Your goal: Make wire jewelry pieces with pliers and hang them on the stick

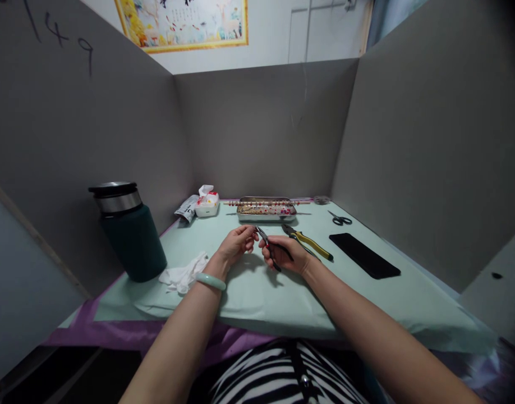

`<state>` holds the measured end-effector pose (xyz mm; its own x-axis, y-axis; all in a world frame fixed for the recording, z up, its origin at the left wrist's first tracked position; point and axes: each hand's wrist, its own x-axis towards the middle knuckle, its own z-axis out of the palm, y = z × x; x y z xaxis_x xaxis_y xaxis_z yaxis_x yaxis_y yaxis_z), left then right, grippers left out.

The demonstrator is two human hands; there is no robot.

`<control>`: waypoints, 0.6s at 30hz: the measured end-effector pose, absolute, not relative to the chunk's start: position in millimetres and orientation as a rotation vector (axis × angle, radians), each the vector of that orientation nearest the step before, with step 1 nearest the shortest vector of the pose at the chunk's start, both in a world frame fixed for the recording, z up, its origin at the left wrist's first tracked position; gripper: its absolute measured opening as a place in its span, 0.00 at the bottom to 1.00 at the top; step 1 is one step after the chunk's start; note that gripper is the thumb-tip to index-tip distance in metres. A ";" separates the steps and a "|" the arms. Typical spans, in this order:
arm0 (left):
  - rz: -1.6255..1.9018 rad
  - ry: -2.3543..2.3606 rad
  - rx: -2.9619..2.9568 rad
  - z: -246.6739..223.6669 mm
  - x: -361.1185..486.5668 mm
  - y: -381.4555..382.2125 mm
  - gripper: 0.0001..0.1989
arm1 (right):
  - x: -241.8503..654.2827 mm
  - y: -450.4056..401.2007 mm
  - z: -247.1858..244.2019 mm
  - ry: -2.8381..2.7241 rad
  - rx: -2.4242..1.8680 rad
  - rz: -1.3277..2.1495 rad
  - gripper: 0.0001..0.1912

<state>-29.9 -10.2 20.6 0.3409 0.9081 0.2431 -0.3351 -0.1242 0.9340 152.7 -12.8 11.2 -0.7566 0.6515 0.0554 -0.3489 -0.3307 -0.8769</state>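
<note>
Right grip: right hand (pixel 289 252) closed around small pliers (pixel 263 238), palm inward, forearm reaching in from the right
Left grip: left hand (pixel 239 242) bent-fingered, fingertips at the plier tips; cannot tell whether they pinch anything
Small pliers: slim metallic nose, dark spread handles, tilted above the table (pixel 257 303), before the bead tray (pixel 266 217)

On my feed, a green-covered table (pixel 261 303) carries a metal tray (pixel 266 219), with bottle (pixel 131 241) and tissue (pixel 184 274) to its left, yellow-handled pliers (pixel 314 244), scissors (pixel 341 220), phone (pixel 364 255) and perhaps a clear bag (pixel 322 200) to its right.
</note>
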 end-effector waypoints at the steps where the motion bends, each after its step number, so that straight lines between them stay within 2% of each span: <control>1: 1.180 0.603 1.267 20.6 -30.0 -10.2 0.17 | 153.0 -12.7 11.2 -1.283 -0.401 2.122 0.11; 18: 1.201 0.541 1.212 21.9 -30.1 -11.4 0.17 | 159.5 -11.4 10.6 -1.213 -0.283 2.254 0.13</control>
